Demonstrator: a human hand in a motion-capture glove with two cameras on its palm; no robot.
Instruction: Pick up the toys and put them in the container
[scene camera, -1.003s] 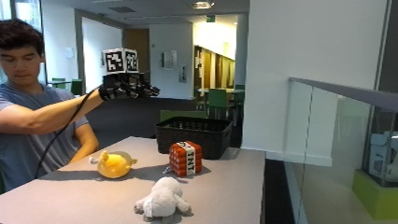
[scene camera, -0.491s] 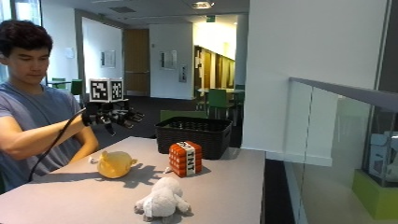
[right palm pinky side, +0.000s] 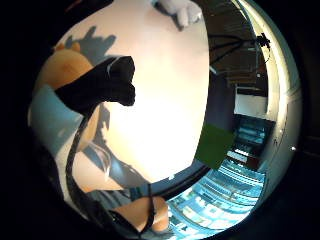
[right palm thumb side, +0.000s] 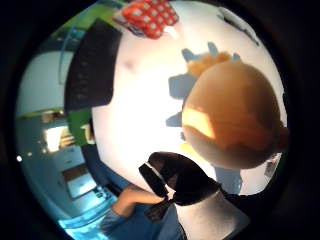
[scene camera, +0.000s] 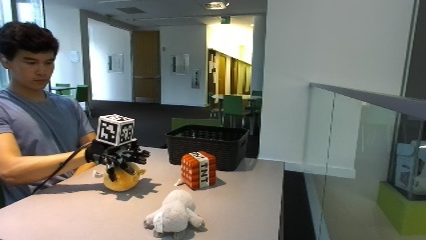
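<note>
A yellow-orange plush toy (scene camera: 124, 180) lies on the table at the left. My gloved right hand (scene camera: 118, 155) hovers right over it, fingers spread and pointing down, fingertips at its top; contact cannot be told. The toy fills much of the thumb side palm view (right palm thumb side: 235, 120), with a gloved finger (right palm thumb side: 180, 182) beside it, and shows under a gloved finger (right palm pinky side: 102, 85) as an orange shape (right palm pinky side: 57, 75). A red TNT block (scene camera: 198, 170) stands mid-table. A white plush animal (scene camera: 174, 216) lies nearer the front. The black basket (scene camera: 205, 146) stands behind the block.
The grey table (scene camera: 253, 200) runs to its right edge beside a glass railing (scene camera: 359, 145). The person's bare left forearm (scene camera: 40, 170) rests at the table's left edge near the yellow toy. The basket (right palm thumb side: 92, 65) and TNT block (right palm thumb side: 150, 15) also show in the thumb side palm view.
The gloved hand has come down from head height to just above the yellow toy. The toys and the basket have not moved.
</note>
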